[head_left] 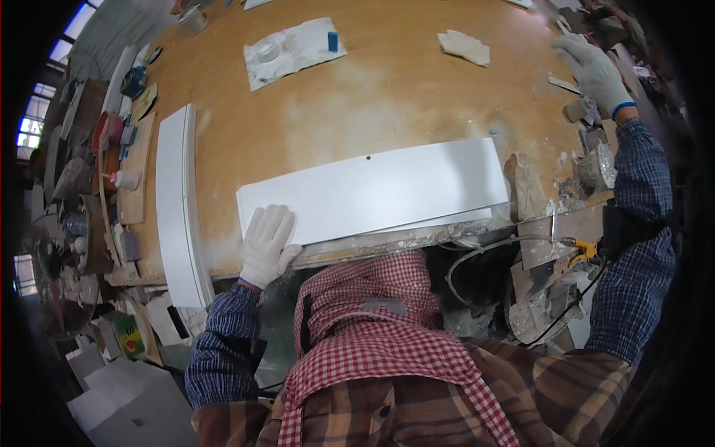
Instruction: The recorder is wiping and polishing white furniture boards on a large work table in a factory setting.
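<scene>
A long white panel point(372, 186) with a small dark hole near its far edge lies along the table's near side. Another white board point(447, 220) shows partly beneath it. My left hand point(268, 240), in a white knit glove, lies flat on the panel's left end with its fingers stretched out. Out at the table's far right edge is my right hand point(593, 73), gloved too, its fingers extended and nothing visibly held. Nearest to it are a thin flat strip point(564, 84) and a small grey cup point(576, 112).
Stacked white boards point(177, 201) lie along the left, overhanging the near edge. Farther back, a stained white sheet point(287, 63) bears a round lid and a blue block point(333, 41). A folded cloth point(465, 48) lies beyond the panel. A yellow-handled tool point(582, 249) hangs at lower right.
</scene>
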A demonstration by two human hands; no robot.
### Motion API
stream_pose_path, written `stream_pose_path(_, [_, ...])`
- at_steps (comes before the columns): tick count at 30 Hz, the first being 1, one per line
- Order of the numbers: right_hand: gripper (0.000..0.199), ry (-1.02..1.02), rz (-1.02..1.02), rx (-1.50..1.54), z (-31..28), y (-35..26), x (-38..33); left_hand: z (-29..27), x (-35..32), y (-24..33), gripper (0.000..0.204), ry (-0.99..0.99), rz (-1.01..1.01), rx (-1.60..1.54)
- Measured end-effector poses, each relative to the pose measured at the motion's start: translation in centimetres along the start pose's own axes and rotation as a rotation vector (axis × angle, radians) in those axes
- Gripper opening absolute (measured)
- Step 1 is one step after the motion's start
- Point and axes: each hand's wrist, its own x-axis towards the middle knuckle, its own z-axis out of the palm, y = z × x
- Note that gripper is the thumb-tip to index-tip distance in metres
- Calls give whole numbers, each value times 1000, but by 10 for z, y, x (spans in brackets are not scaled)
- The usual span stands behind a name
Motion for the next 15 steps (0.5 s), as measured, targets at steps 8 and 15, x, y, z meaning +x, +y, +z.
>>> stream_pose_path(8, [28,-5,69,-77,30,-12,13,11,-18,-3,68,33,-7,67])
stream_pose_path(15, [26,-34,159,-73,45,-25,42,-2,-1,4,67,45,34,47])
